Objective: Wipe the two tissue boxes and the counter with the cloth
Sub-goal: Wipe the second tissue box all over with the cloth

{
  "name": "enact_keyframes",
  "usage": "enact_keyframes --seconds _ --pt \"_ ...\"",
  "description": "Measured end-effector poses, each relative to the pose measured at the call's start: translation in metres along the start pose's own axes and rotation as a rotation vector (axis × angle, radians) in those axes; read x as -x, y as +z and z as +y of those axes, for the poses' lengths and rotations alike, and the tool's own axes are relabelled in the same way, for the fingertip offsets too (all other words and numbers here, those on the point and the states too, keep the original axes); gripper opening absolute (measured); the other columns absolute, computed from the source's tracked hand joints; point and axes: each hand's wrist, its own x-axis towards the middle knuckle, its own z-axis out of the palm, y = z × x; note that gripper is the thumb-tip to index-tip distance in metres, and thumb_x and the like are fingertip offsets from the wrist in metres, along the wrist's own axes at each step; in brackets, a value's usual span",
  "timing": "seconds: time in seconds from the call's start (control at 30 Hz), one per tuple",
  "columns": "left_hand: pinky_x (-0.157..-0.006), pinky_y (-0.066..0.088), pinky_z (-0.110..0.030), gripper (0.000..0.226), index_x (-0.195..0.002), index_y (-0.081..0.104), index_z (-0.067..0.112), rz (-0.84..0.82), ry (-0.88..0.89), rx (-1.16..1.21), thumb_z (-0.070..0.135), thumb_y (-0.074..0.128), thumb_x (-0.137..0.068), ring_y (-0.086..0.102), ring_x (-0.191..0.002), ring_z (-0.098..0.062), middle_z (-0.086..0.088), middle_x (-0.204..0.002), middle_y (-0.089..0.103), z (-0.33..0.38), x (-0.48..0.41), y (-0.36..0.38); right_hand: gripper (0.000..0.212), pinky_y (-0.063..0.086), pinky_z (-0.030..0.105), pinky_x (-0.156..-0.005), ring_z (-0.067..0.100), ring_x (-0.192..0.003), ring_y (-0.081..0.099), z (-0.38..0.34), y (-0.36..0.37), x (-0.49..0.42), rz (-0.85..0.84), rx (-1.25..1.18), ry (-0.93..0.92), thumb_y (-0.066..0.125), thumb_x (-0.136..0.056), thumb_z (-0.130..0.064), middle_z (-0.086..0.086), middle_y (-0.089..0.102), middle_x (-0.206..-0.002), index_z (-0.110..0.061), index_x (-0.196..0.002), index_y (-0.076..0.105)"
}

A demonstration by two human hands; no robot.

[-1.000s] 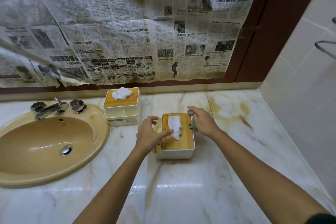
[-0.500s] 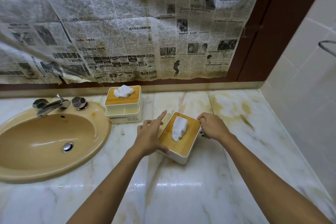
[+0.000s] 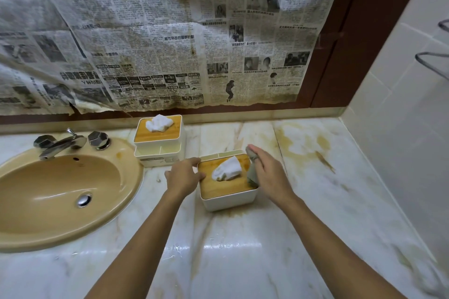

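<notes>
A white tissue box with a wooden lid (image 3: 226,189) stands on the marble counter (image 3: 243,257), a white tissue sticking up from its slot. My left hand (image 3: 183,176) grips the box's left edge, thumb on the lid. My right hand (image 3: 268,173) holds a grey cloth (image 3: 251,167) against the box's right edge. A second tissue box with a wooden lid (image 3: 159,139) stands behind, near the wall, beside the basin.
A tan basin (image 3: 58,192) with a chrome tap (image 3: 62,143) fills the left side. Stained newspaper (image 3: 170,31) covers the mirror above. A tiled wall (image 3: 401,141) closes the right. Yellow-brown stains (image 3: 303,141) mark the counter at back right.
The near box was tilted and skewed half a second ago; now it sits flat and squarer. My right hand with the cloth has come up onto its right edge.
</notes>
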Motion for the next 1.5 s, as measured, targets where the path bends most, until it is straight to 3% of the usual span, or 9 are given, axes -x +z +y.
enact_keyframes --seconds 0.17,0.33,0.47,0.6,0.87,1.1,1.27,1.37,1.5 --pt "-0.104 0.04 -0.055 0.048 -0.12 0.067 0.043 -0.017 -0.03 0.339 0.037 0.08 -0.075 0.059 -0.115 -0.018 0.025 -0.104 0.068 -0.02 -0.005 0.006 0.047 0.021 0.044 -0.112 0.032 -0.153 0.003 0.02 0.028 0.013 -0.229 0.554 -0.022 0.023 -0.109 -0.034 -0.019 0.013 -0.164 -0.034 -0.155 0.023" --pt "-0.107 0.038 -0.056 0.035 -0.094 0.06 0.073 -0.011 -0.02 0.439 0.05 0.072 -0.07 0.059 -0.118 -0.014 0.027 -0.108 0.069 -0.023 -0.004 0.012 0.051 0.023 0.042 -0.116 0.032 -0.154 -0.004 0.017 0.03 0.023 -0.224 0.699 -0.052 0.02 -0.108 -0.036 -0.013 0.006 -0.166 -0.028 -0.159 0.015" --pt "-0.11 0.035 -0.056 0.037 -0.121 0.066 0.049 0.032 -0.029 0.446 0.031 0.071 -0.089 0.054 -0.127 -0.02 0.013 -0.129 0.066 -0.019 -0.004 0.015 0.051 0.021 0.047 -0.119 0.033 -0.154 -0.006 0.019 0.026 0.006 -0.25 0.691 -0.034 0.02 -0.108 -0.035 -0.011 0.004 -0.167 -0.027 -0.159 0.015" --pt "-0.108 0.032 -0.052 0.035 -0.128 0.065 0.04 0.06 -0.046 0.385 0.03 0.066 -0.094 0.051 -0.13 -0.022 0.009 -0.132 0.065 -0.014 -0.002 0.015 0.053 0.02 0.049 -0.12 0.034 -0.153 -0.008 0.019 0.029 -0.022 -0.292 0.725 -0.045 0.023 -0.108 -0.027 -0.007 -0.001 -0.168 -0.023 -0.16 0.01" --pt "-0.108 0.033 -0.055 0.032 -0.124 0.068 0.037 0.084 -0.052 0.399 0.033 0.067 -0.093 0.054 -0.127 -0.017 0.015 -0.126 0.068 -0.013 0.001 0.015 0.05 0.027 0.043 -0.117 0.031 -0.154 -0.002 0.025 0.025 0.025 -0.305 0.691 -0.081 0.024 -0.109 -0.03 -0.01 0.007 -0.167 -0.025 -0.158 0.019" --pt "-0.103 0.028 -0.051 0.033 -0.127 0.067 0.036 0.093 -0.063 0.278 0.034 0.066 -0.094 0.051 -0.129 -0.02 0.012 -0.129 0.067 -0.006 0.002 0.011 0.05 0.028 0.045 -0.116 0.031 -0.154 -0.003 0.02 0.03 -0.023 -0.288 0.632 -0.028 0.02 -0.109 -0.028 -0.008 0.007 -0.167 -0.025 -0.158 0.018" --pt "-0.104 0.03 -0.053 0.033 -0.126 0.068 0.035 0.111 -0.077 0.282 0.033 0.066 -0.093 0.052 -0.128 -0.019 0.012 -0.125 0.068 -0.002 0.004 0.01 0.049 0.032 0.043 -0.116 0.028 -0.154 0.004 0.026 0.025 -0.003 -0.308 0.512 -0.051 0.026 -0.109 -0.026 -0.01 0.008 -0.167 -0.023 -0.157 0.023" --pt "-0.104 0.029 -0.054 0.033 -0.126 0.067 0.036 0.112 -0.083 0.288 0.034 0.065 -0.094 0.051 -0.129 -0.019 0.013 -0.126 0.068 -0.003 0.006 0.011 0.046 0.017 0.028 -0.121 0.022 -0.151 0.018 0.029 0.019 0.022 -0.321 0.44 -0.104 0.03 -0.109 -0.026 -0.009 0.013 -0.166 -0.021 -0.155 0.031" --pt "-0.105 0.028 -0.055 0.034 -0.128 0.067 0.036 0.101 -0.08 0.293 0.035 0.065 -0.094 0.05 -0.13 -0.02 0.012 -0.128 0.067 -0.003 0.005 0.011 0.044 0.036 0.032 -0.111 0.023 -0.132 0.047 0.036 0.011 0.032 -0.322 0.393 -0.104 0.033 -0.108 -0.027 -0.014 0.017 -0.165 -0.027 -0.152 0.038"
